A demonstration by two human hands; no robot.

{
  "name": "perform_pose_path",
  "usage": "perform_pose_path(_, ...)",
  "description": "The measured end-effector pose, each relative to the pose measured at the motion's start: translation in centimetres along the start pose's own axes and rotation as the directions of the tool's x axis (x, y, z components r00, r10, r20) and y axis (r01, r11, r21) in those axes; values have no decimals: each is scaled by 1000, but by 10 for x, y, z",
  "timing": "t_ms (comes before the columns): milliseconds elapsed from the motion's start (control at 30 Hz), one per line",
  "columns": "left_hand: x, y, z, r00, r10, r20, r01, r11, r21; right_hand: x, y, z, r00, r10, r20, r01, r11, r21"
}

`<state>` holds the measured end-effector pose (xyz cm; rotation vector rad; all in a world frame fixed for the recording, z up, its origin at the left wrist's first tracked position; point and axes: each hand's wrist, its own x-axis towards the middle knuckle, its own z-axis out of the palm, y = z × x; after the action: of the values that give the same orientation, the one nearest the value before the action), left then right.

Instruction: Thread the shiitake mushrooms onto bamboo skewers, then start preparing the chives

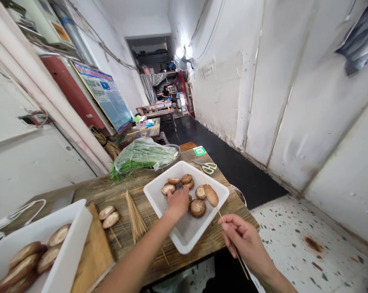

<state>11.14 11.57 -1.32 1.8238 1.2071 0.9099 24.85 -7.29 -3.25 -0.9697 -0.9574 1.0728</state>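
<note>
My left hand (178,202) reaches into a white plastic tray (184,244) with its fingers apart among brown mushroom caps. A fingertip is at a pale-faced mushroom (168,188); the space under the palm is hidden. To the right, a larger brown mushroom (198,208) lies in the same tray. My right hand (243,238) is closed round a thin bamboo skewer (240,260) beside the tray's near right edge. On that skewer, above the hand, one mushroom (211,195) is threaded, and the tip sticks out beyond it.
Loose bamboo skewers (135,217) lie left of the tray, near a finished mushroom skewer (110,219). A second white tray (77,240) holds skewered mushrooms by a cutting board (95,252). Bagged green vegetables (141,156) and scissors (209,167) lie farther back on the wooden table (123,188).
</note>
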Motion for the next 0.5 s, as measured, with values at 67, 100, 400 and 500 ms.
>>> perform_pose_path(67, -4, 2, -8, 1000, 0, -2, 0, 996, -89, -4, -2, 5, 1000, -8, 12, 8, 1000, -5)
perform_pose_path(100, -7, 4, -15, 1000, 0, -2, 0, 990, -139, -6, -2, 8, 1000, -7, 23, 7, 1000, -5)
perform_pose_path(400, -59, -13, -101, 983, -176, 44, 86, 242, -966, -25, 3, 55, 974, 21, 224, -13, 999, -38)
perform_pose_path(500, -74, -24, -121, 973, -230, 36, 21, -64, -998, -29, 8, 74, 954, 33, 297, -5, 996, -94)
